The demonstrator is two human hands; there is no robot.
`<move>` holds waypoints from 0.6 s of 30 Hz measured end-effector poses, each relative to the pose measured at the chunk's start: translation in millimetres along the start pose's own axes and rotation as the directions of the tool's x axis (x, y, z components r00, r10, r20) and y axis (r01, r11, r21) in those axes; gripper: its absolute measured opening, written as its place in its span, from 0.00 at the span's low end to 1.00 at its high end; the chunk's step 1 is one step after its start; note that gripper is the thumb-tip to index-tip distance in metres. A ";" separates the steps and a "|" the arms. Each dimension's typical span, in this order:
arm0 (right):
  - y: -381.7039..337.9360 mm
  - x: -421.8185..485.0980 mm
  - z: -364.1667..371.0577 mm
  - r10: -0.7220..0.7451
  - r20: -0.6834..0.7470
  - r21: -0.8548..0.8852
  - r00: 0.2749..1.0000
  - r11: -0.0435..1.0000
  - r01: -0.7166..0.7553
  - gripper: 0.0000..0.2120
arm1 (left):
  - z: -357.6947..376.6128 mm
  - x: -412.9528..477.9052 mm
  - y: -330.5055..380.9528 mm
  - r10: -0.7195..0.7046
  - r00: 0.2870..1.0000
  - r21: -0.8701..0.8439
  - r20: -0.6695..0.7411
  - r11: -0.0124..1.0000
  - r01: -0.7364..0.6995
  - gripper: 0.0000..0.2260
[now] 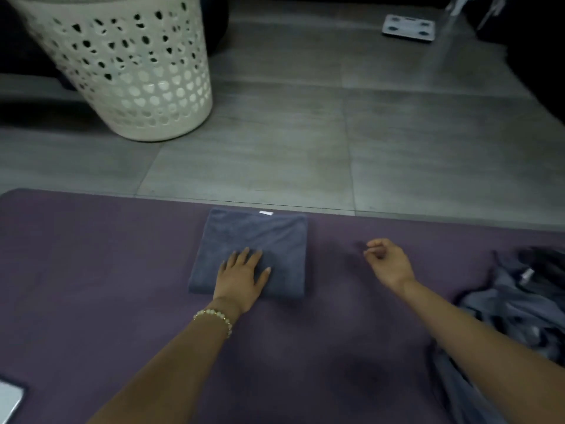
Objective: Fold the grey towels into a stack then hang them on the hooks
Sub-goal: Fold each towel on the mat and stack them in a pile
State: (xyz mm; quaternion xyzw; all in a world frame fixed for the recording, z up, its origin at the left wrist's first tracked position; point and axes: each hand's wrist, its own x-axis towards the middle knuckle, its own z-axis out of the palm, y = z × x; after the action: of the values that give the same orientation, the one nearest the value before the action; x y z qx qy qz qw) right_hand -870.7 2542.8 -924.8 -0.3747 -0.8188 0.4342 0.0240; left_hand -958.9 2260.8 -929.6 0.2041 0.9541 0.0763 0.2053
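Folded grey towel (pixel 253 237) under flat left hand (pixel 241 278); basket (pixel 128 75) contents unseen

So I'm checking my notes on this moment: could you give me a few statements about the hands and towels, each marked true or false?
1. The left hand rests flat on the folded grey towel. True.
2. The right hand grips a towel. False: it holds nothing, its fingers loosely curled over the purple mat.
3. The folded grey towel lies inside the laundry basket. False: it lies on the mat, and the basket stands on the floor beyond.
4. Unfolded grey towels lie heaped on the right. True.
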 end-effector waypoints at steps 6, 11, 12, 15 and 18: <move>67.0 -64.0 -143.4 -0.096 0.013 -0.328 0.995 0.940 0.095 0.13 | 5.8 -46.3 106.1 0.174 0.985 -0.037 0.005 0.984 -0.174 0.27; 119.5 -102.7 -241.7 0.023 0.108 -0.565 0.994 0.824 0.042 0.23 | 31.0 -87.1 198.1 0.204 0.975 -0.232 0.088 0.956 -0.179 0.23; 127.4 -108.7 -255.0 0.038 0.115 -0.619 0.993 0.784 0.042 0.25 | 37.1 -92.7 215.2 0.204 0.972 -0.281 0.117 0.945 -0.165 0.23; 150.4 -118.5 -290.9 0.035 0.081 -0.710 0.996 0.703 0.033 0.28 | 53.6 -103.8 263.2 0.195 0.951 -0.439 0.241 0.896 -0.073 0.25; 167.9 -124.3 -324.5 -0.013 0.011 -0.750 1.000 0.661 0.017 0.30 | 67.3 -110.8 302.7 0.216 0.922 -0.510 0.323 0.860 -0.023 0.26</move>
State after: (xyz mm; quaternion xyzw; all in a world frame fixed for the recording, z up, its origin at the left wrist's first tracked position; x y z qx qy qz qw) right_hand -563.6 2746.2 -809.9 -0.3437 -0.9280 0.0593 -0.1308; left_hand -729.8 2492.3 -881.1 0.2149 0.8314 0.2921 0.4210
